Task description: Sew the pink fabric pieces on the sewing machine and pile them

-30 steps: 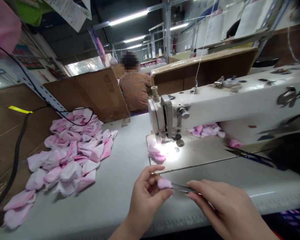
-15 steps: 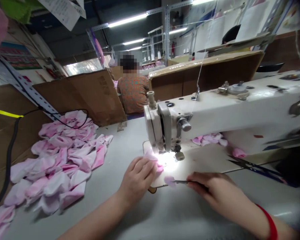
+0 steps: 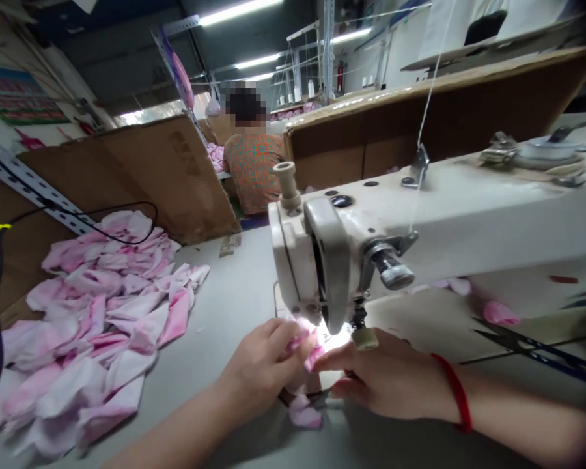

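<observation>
- Right hand (image 3: 385,378) has moved up beside the left hand (image 3: 266,371), under the sewing machine (image 3: 449,221)
- Left fingers (image 3: 293,339) pinch pink fabric (image 3: 314,357)
- Right fingers (image 3: 336,358) lie close by; grip unclear

A co-worker (image 3: 252,172) sits beyond cardboard partitions (image 3: 170,176).

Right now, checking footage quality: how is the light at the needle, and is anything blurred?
In the head view, the sewing machine light glares white under the needle, washing out the pink fabric; the right hand looks sharp, but its forearm blurs toward the right edge.
</observation>
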A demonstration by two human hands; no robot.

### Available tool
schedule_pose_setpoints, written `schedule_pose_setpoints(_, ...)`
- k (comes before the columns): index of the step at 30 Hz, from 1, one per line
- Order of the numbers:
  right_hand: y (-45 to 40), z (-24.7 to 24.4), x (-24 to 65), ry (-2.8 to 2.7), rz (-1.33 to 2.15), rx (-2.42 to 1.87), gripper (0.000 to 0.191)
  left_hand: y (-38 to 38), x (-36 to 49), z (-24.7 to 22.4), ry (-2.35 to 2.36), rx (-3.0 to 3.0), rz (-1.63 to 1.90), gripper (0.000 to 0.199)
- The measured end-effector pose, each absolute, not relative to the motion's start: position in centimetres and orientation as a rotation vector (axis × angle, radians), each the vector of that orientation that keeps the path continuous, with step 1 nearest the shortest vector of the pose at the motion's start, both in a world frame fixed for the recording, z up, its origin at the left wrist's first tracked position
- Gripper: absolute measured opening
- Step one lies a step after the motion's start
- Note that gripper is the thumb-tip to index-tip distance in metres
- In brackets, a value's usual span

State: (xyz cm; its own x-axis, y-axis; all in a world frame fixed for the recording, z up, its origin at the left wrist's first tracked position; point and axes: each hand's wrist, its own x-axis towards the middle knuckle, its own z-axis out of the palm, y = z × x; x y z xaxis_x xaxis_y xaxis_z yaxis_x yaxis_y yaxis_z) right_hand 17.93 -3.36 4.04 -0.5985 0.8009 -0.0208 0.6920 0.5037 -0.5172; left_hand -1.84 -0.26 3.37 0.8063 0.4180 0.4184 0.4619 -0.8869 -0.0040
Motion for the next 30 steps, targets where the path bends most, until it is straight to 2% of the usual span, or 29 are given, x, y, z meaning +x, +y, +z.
schedule_pose_setpoints(6, -4.2, 3.6, 17.6, -2.506, 0.727, -1.372, 0.027, 0.0, -0.9, 3.4, -0.525, -2.605, -0.522, 0.021)
schedule_pose_setpoints(11, -4.3, 3.9, 17.4, -2.531, 0.722, -1.437, 0.019, -1.2, -1.0, 3.7, -0.3, -2.709, -0.403, 0.026)
schedule_pose_setpoints(16, -4.6, 3.7, 17.0, -2.511, 0.726, -1.468, 0.024, 0.2, -0.6, 3.4, -0.608, -2.827, -0.264, 0.024)
schedule_pose_setpoints(23, -4.5, 3.9, 17.9, -2.417, 0.804, -1.524, 0.02, 0.2, -0.8, 2.2, -0.798, -2.944, -0.434, 0.022)
schedule_pose_setpoints(30, -1.5, 5.4, 21.0, -2.155, 0.925, -1.761, 0.015, 0.1, -0.8, 0.7, -0.94, -2.672, -0.591, 0.03)
